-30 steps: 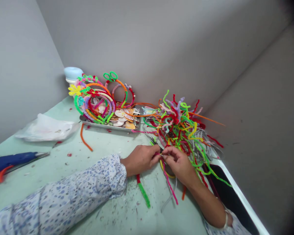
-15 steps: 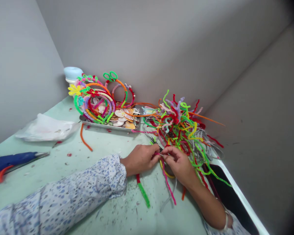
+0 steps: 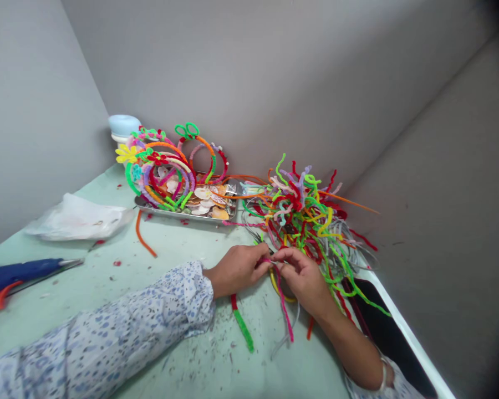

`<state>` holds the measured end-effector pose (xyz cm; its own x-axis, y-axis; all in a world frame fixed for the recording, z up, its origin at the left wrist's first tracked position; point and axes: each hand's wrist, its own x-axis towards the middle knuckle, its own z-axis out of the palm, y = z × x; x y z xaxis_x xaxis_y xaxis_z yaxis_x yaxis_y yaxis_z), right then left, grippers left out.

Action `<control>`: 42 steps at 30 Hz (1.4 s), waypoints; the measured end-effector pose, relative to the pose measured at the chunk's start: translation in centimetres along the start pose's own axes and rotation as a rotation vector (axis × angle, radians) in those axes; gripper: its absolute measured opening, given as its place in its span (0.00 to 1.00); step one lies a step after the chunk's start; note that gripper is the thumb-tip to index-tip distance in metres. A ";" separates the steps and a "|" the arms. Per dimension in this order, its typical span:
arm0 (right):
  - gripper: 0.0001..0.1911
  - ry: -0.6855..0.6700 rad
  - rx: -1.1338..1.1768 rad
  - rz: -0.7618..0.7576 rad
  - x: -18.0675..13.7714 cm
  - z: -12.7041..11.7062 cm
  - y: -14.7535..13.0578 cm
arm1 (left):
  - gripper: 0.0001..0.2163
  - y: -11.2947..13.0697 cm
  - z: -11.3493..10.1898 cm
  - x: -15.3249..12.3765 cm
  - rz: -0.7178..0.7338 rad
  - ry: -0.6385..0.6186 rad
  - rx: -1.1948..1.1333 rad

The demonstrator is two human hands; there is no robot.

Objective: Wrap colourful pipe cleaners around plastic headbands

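My left hand (image 3: 238, 269) and my right hand (image 3: 303, 275) meet fingertip to fingertip on the pale green table (image 3: 108, 288). Both pinch a pink pipe cleaner (image 3: 283, 302) whose loose end trails toward me. Under the right hand lies a yellow-wrapped hoop (image 3: 279, 289), partly hidden. A red and green pipe cleaner (image 3: 242, 324) lies just below the left hand. Right behind the hands sits a big tangled heap of coloured pipe cleaners (image 3: 305, 213).
A metal tray (image 3: 183, 213) at the back holds finished headbands (image 3: 162, 166) and small shell-like pieces. A white plastic bag (image 3: 77, 217), a blue glue gun (image 3: 20, 271) and an orange pipe cleaner (image 3: 143, 235) lie to the left. Grey walls close in behind and right.
The pink pipe cleaner's trailing end has swung slightly left and shorter as the fingers work it. Both hands stay in about the same place.
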<state>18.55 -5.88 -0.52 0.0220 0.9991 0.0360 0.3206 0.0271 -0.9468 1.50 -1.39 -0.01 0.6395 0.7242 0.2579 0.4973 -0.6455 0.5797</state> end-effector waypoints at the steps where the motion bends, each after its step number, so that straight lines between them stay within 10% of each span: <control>1: 0.07 0.003 0.011 0.007 0.0 0.0 -0.1 | 0.06 0.0 0.0 0.0 -0.001 -0.007 -0.037; 22: 0.17 0.032 0.118 0.102 0.1 -0.1 -1.6 | 0.08 -0.1 0.5 0.6 -0.273 -0.031 -0.795; 42: 0.08 0.048 -0.393 -0.379 0.3 -0.4 0.4 | 0.08 -0.6 -0.4 1.5 -0.412 -0.275 -1.075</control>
<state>19.11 -5.57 -0.75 -0.1240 0.9189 0.3746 0.6436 0.3618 -0.6744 1.93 0.15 0.32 0.7167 0.6684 -0.1990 0.0306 0.2549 0.9665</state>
